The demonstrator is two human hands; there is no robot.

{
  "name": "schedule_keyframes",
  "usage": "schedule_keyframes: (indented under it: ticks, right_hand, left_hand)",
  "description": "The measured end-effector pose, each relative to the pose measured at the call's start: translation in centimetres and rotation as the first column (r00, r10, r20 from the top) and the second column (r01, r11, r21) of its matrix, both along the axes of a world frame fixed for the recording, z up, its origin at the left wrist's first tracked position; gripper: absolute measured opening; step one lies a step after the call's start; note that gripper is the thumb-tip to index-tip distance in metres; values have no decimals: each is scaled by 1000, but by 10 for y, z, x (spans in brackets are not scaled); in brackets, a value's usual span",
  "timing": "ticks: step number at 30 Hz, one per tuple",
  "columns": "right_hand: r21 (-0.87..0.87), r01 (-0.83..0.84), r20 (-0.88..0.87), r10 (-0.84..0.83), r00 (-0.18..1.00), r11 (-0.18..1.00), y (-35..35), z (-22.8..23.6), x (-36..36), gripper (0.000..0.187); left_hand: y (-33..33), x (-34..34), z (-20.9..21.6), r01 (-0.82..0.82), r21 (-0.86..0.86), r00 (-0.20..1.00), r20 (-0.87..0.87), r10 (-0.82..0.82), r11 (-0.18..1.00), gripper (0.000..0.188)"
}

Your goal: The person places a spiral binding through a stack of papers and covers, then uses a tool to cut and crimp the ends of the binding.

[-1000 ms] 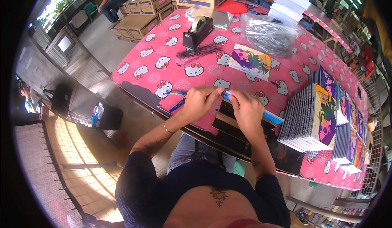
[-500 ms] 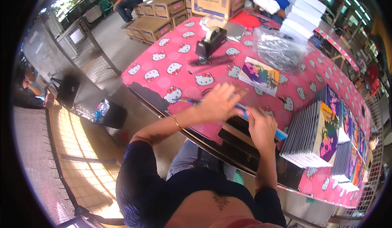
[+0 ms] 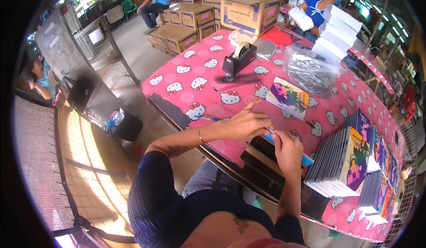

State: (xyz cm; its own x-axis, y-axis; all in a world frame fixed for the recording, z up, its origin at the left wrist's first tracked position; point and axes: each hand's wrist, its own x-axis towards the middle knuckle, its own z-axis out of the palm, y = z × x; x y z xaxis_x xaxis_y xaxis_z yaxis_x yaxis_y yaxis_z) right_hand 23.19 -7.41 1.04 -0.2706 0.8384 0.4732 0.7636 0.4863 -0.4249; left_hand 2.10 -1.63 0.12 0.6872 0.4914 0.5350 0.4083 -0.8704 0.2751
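Partly hidden blue strip (image 3: 307, 160), notebooks (image 3: 336, 164), tape dispenser (image 3: 240, 61)

The left hand (image 3: 251, 124) and right hand (image 3: 288, 149) meet at a blue strip (image 3: 307, 160) over the pink table (image 3: 222, 146), left of stacked notebooks (image 3: 338, 161).

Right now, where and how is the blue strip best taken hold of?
Probably by the bare right end of the blue strip, pinched across its long edges from above. The strip is long and narrow; the right hand covers its middle, the left hand is at its other end, and the notebook stack seems to crowd an approach from the right.
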Motion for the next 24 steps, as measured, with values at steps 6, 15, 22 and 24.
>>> schedule_keyframes:
  ticks: [6, 15, 22, 24]
  right_hand:
    - [18, -1, 18, 0, 1000, 1000, -4, 6, 0, 14]
    - [-1, 51, 96, -50, 994, 999, -10, 2, 7, 19]
    - [-32, 54, 129, -49, 990, 998, -4, 2, 5, 23]
    - [9, 3, 153, -4, 988, 1000, 2, -2, 6, 24]
  left_hand:
    - [10, 1, 2, 93, -128, 996, 3, -93, 987, 21]
    - [11, 2, 8, 77, -101, 991, -103, -87, 992, 24]
    - [-64, 26, -90, -293, 267, 940, -93, 327, 918, 92]
    - [-56, 22, -89, -321, 303, 936, -46, 350, 897, 98]
